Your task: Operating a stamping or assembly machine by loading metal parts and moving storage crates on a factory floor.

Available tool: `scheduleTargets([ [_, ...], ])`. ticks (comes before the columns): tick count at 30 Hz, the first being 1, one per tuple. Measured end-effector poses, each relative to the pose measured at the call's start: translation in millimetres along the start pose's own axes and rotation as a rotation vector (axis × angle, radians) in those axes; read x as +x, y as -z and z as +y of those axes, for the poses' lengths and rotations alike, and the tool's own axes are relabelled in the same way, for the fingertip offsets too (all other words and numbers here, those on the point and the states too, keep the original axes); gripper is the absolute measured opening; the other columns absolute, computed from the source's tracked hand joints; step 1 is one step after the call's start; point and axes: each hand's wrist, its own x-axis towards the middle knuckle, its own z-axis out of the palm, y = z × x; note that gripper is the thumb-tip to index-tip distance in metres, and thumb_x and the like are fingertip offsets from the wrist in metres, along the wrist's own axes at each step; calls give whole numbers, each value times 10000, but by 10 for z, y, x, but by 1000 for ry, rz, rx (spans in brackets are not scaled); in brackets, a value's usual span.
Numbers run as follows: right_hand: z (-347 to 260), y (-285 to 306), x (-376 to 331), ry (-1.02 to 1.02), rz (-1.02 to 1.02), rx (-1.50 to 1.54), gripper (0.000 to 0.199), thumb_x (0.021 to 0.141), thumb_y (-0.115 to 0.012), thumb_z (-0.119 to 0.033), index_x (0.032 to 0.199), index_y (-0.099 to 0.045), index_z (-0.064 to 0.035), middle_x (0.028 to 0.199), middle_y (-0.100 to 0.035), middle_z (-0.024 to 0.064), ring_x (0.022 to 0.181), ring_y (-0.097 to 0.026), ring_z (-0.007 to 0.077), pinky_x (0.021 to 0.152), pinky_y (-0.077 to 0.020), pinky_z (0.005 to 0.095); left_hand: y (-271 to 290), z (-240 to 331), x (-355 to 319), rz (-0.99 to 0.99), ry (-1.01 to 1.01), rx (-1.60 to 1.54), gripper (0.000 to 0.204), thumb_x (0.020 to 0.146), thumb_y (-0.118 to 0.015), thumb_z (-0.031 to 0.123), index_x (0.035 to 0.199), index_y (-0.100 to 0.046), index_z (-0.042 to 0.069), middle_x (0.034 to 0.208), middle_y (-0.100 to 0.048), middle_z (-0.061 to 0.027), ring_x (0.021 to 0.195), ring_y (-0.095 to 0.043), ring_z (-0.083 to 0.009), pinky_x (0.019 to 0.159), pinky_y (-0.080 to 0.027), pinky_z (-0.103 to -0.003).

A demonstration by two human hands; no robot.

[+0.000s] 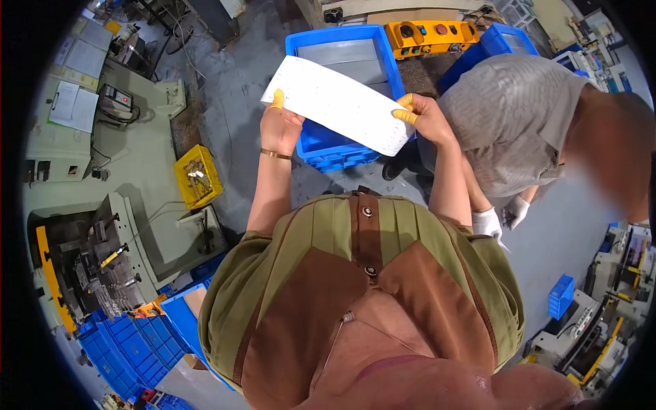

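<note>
A long, white rectangular sheet with faint small marks stretches between my two hands, tilted down to the right. Whether it is paper or bright metal I cannot tell. My left hand grips its left end, thumb on top in a yellow finger cot. My right hand pinches the right end, with yellow cots on thumb and forefinger. Below the sheet stands a blue plastic bin, partly covered by it. Flat grey sheets lie in the bin's far part.
A co-worker in a grey shirt and white gloves bends at my right. Behind the bin is a yellow control panel with buttons. A yellow box of metal parts and a press machine are on the left.
</note>
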Motion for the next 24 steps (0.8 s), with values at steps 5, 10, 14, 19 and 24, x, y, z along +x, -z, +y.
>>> scheduleTargets([
  [5, 39, 90, 146, 46, -25, -41, 151, 806, -708, -25, 952, -666, -17, 793, -638, 38, 709, -551, 86, 665, -460, 216, 270, -7, 384, -43, 36, -127, 413, 1010, -424, 175, 1370, -322, -1, 1322, -521, -186, 1131, -593, -281, 884, -539, -355],
  [10, 153, 185, 40, 24, -65, -77, 161, 794, -719, -25, 943, -664, -10, 769, -627, 31, 666, -532, 75, 636, -439, 206, 427, -11, 535, -141, -22, 7, 369, 1015, -409, 181, 1331, -387, -10, 1289, -550, -181, 1130, -594, -266, 882, -540, -350],
  [14, 213, 271, 42, 47, -46, -171, 184, 792, -719, -14, 967, -663, -9, 775, -629, 35, 669, -543, 86, 649, -446, 209, 588, 16, 711, -160, -16, -6, 357, 1011, -417, 177, 1309, -421, -19, 1277, -560, -178, 1131, -593, -266, 883, -541, -352],
  [19, 295, 458, -46, -78, 38, -191, 222, 797, -710, -6, 1015, -668, -12, 799, -640, 47, 713, -576, 111, 689, -468, 225, 936, 95, 1093, -228, -83, 4, 368, 1005, -435, 168, 1319, -414, -22, 1282, -556, -180, 1141, -585, -275, 889, -537, -366],
  [24, 347, 598, 72, 10, 6, -89, 215, 800, -705, -3, 1014, -683, -19, 810, -650, 46, 758, -603, 122, 709, -480, 230, 1288, 308, 1485, -266, -123, 14, 357, 1001, -438, 159, 1307, -424, -23, 1282, -554, -187, 1132, -589, -277, 897, -532, -369],
])
